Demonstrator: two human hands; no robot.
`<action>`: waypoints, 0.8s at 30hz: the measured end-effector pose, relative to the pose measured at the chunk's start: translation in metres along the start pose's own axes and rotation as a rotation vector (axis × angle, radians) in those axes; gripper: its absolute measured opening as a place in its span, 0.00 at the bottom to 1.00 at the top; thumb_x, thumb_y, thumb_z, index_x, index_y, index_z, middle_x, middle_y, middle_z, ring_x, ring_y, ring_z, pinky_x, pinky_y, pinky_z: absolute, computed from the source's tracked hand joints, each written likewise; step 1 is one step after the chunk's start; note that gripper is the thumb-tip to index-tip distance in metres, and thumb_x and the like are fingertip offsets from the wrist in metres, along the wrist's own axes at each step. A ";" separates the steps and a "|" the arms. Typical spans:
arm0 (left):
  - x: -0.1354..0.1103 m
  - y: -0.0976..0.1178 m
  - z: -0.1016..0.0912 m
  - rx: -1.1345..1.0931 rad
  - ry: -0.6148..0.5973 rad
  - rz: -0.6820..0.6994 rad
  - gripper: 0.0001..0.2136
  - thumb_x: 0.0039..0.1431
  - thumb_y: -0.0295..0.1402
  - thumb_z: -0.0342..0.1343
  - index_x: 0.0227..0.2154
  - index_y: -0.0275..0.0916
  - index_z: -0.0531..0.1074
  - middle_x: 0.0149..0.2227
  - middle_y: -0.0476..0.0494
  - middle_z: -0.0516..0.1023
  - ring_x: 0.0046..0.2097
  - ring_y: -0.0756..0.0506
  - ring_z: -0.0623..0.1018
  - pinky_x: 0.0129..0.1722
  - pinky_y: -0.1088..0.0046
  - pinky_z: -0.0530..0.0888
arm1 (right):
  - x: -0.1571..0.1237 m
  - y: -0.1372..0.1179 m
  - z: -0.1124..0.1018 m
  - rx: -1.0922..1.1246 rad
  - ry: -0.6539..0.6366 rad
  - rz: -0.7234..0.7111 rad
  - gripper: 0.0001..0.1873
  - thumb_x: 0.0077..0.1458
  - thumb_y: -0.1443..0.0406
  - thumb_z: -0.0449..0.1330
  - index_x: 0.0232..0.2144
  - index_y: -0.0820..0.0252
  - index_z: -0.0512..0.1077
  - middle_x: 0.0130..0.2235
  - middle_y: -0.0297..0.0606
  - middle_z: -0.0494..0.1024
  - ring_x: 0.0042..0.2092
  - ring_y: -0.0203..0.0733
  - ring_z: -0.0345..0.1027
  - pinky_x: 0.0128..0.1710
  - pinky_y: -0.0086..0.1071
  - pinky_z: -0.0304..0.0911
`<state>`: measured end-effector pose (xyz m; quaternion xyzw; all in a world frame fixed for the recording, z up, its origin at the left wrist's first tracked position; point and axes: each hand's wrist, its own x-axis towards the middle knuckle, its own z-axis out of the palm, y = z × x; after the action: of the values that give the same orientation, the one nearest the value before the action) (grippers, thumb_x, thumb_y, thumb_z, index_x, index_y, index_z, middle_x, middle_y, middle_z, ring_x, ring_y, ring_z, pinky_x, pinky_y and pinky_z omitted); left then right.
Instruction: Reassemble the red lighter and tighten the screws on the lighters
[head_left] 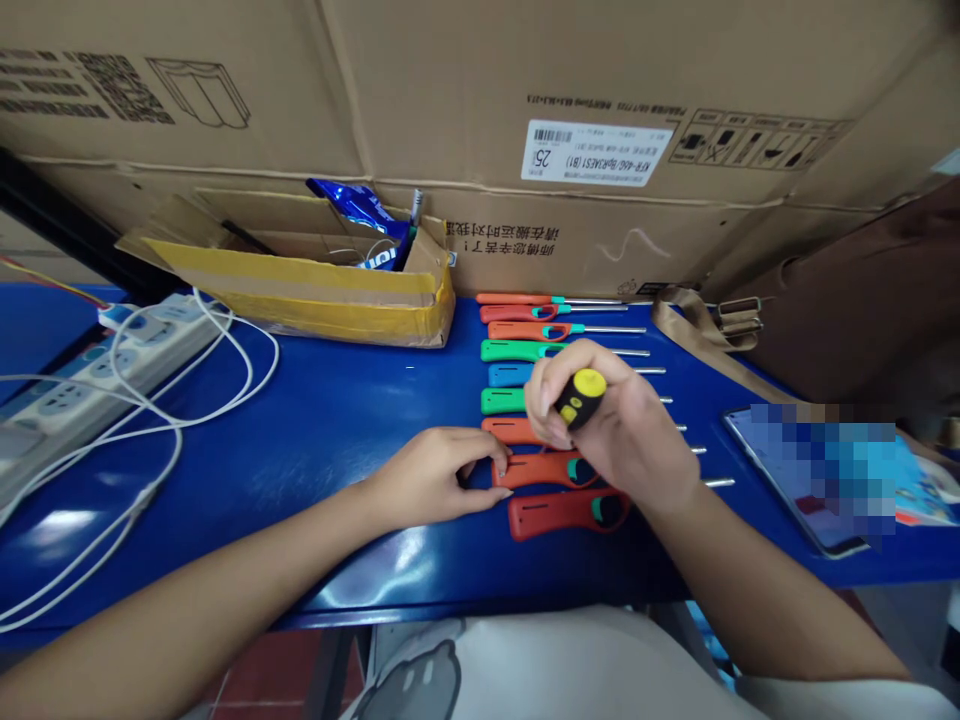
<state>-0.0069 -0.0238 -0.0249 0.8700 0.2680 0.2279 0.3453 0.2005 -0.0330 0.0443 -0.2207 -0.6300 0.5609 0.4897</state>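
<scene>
Several long-necked gas lighters lie side by side on a blue table, their metal tubes to the right. My left hand (442,475) pinches the handle end of an orange lighter (536,470) between thumb and fingers. A red lighter (559,514) is nearest to me, just below it. Above the row, my right hand (630,430) is closed round a screwdriver (583,398) with a black and yellow handle; its shaft is hidden. Behind that hand are a blue lighter (508,375) and green ones, such as the upper green lighter (514,350), partly covered.
An open cardboard box (315,295) with a blue packet (360,208) stands at the back left. White cables cross a power strip (97,370) at the left. On the right lie a phone (787,480) and a brown strap (697,330). Large cartons (420,90) wall the back.
</scene>
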 end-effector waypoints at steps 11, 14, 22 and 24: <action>0.002 0.002 0.001 -0.125 0.019 -0.065 0.05 0.56 0.29 0.64 0.35 0.36 0.75 0.31 0.47 0.78 0.31 0.52 0.76 0.34 0.79 0.73 | 0.001 -0.004 -0.031 -1.163 -0.661 0.708 0.11 0.59 0.57 0.60 0.30 0.58 0.73 0.31 0.35 0.77 0.28 0.36 0.65 0.24 0.29 0.46; 0.003 0.002 -0.001 -0.147 0.021 -0.069 0.06 0.57 0.31 0.64 0.36 0.36 0.76 0.31 0.46 0.79 0.32 0.51 0.77 0.35 0.78 0.74 | 0.002 -0.003 -0.026 -1.162 -0.638 0.747 0.10 0.58 0.58 0.60 0.35 0.58 0.75 0.35 0.38 0.79 0.32 0.38 0.69 0.26 0.29 0.49; 0.007 0.005 -0.007 -0.055 -0.033 -0.049 0.05 0.65 0.31 0.57 0.37 0.36 0.76 0.33 0.46 0.80 0.32 0.52 0.78 0.35 0.78 0.74 | -0.002 -0.002 -0.025 -1.204 -0.667 0.695 0.08 0.57 0.60 0.61 0.36 0.58 0.75 0.36 0.39 0.79 0.34 0.42 0.70 0.26 0.29 0.50; 0.009 0.009 -0.012 0.103 -0.083 0.018 0.06 0.67 0.32 0.55 0.39 0.36 0.74 0.35 0.45 0.79 0.34 0.50 0.78 0.36 0.77 0.74 | -0.003 -0.001 -0.026 -1.204 -0.671 0.685 0.07 0.57 0.61 0.61 0.36 0.57 0.75 0.36 0.38 0.79 0.34 0.42 0.70 0.26 0.29 0.50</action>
<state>-0.0038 -0.0180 -0.0088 0.8978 0.2569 0.1804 0.3090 0.2242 -0.0234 0.0410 -0.4500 -0.8379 0.2785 -0.1335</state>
